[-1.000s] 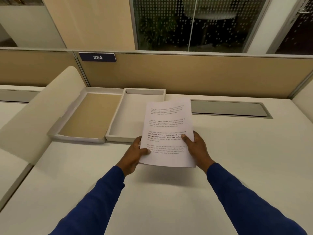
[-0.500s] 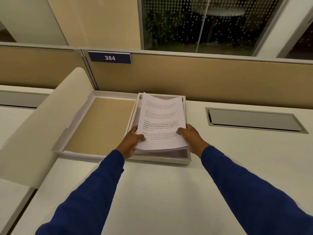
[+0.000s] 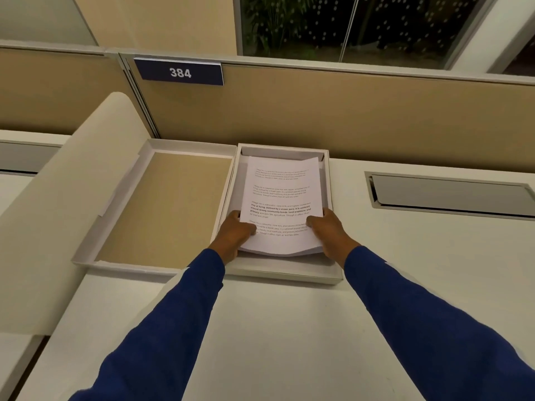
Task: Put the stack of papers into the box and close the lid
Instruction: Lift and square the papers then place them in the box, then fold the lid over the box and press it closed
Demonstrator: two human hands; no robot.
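A white stack of papers (image 3: 282, 198) with printed text lies tilted inside the shallow white box (image 3: 283, 274), its far end down near the box floor and its near end still raised. My left hand (image 3: 236, 234) grips the stack's near left corner, thumb on top. My right hand (image 3: 327, 230) grips the near right corner the same way. The lid (image 3: 170, 209), white with a tan inner face, lies open and flat against the box's left side.
The box stands on a white desk (image 3: 289, 328) against a tan partition (image 3: 347, 117) bearing a blue "384" plate (image 3: 179, 72). A grey cable hatch (image 3: 445, 193) is set into the desk at right. A curved cream divider (image 3: 58, 204) rises left of the lid.
Both hands carried the stack forward from above the desk over the box and lowered it; its far end now rests inside the box. The head moved closer.
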